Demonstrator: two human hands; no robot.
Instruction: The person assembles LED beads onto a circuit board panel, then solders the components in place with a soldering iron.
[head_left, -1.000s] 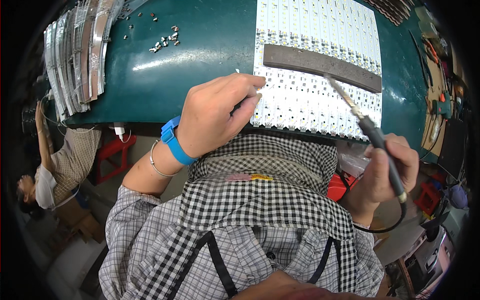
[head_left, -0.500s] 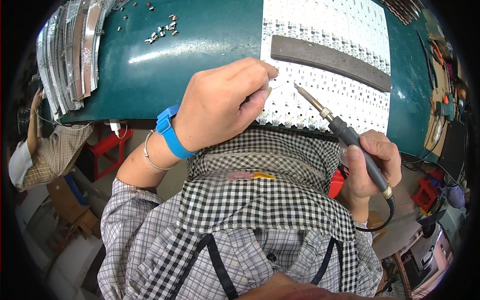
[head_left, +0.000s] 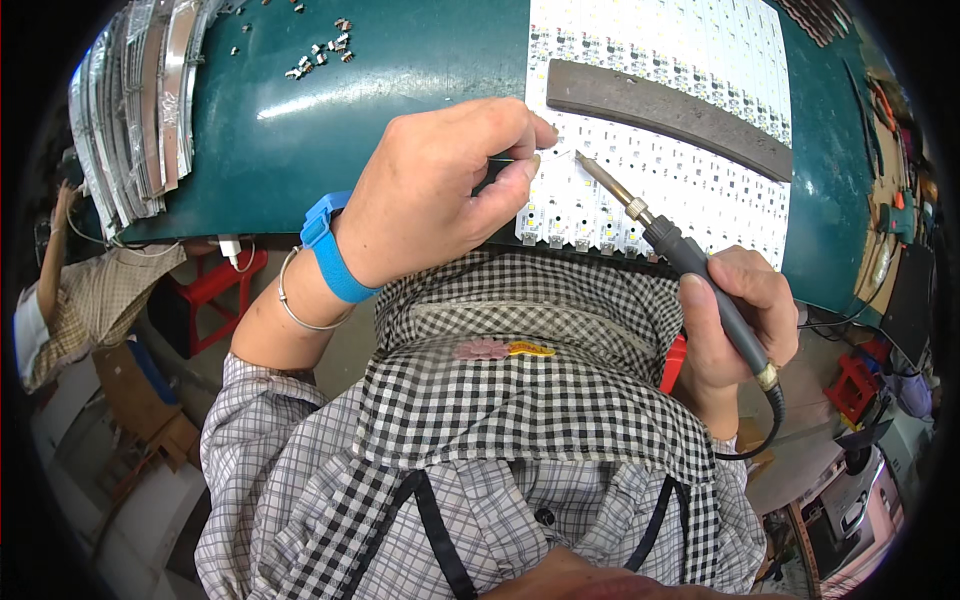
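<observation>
My right hand (head_left: 748, 315) is closed round the dark handle of a soldering iron (head_left: 692, 262). The iron's metal tip points up and left, over the near part of the white LED circuit boards (head_left: 680, 205). Between the thumb and fingers of my left hand (head_left: 450, 185) a thin, pale solder wire (head_left: 556, 157) is pinched; its free end reaches close to the iron's tip. Whether wire and tip touch the board cannot be made out. Across the middle of the boards lies a long dark bar (head_left: 665, 115), beyond both hands.
On the green table (head_left: 300, 170), several small connectors (head_left: 322, 52) lie scattered at the back. Bundled metal strips (head_left: 140, 110) are stacked at the far left. Hand tools (head_left: 890, 140) lie right of the table. Another person's sleeve (head_left: 110, 295) and red stools (head_left: 215, 300) are at the left.
The soldering iron's tip has moved slightly left and up, nearer the wire's end. My left hand has shifted a little left, still pinching the wire. The boards appear slightly farther right in view.
</observation>
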